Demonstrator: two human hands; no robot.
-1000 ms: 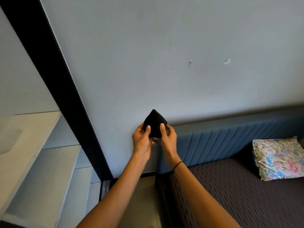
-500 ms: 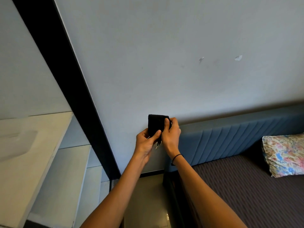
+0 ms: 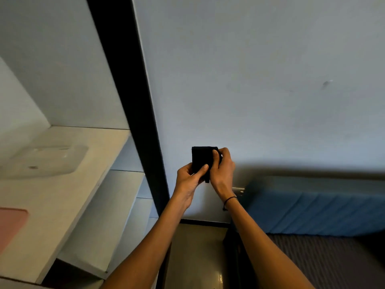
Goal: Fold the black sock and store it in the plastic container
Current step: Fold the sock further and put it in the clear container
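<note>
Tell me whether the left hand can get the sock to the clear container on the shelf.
Probably yes: the container lies open-topped to the left hand's side, nothing between it and the sock.

Blue padded headboard [image 3: 316, 207] against grey wall [image 3: 250, 80], pink lid [image 3: 10, 226] left

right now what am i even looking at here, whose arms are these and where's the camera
The camera sits on a person's head, looking forward and down, so the two bare arms are that person's own. Both hands hold a folded black sock up in front of a pale wall: the left hand pinches its lower edge, the right hand wraps its right side. On the shelf at left lies a clear plastic container. At lower right is a blue padded headboard.
</note>
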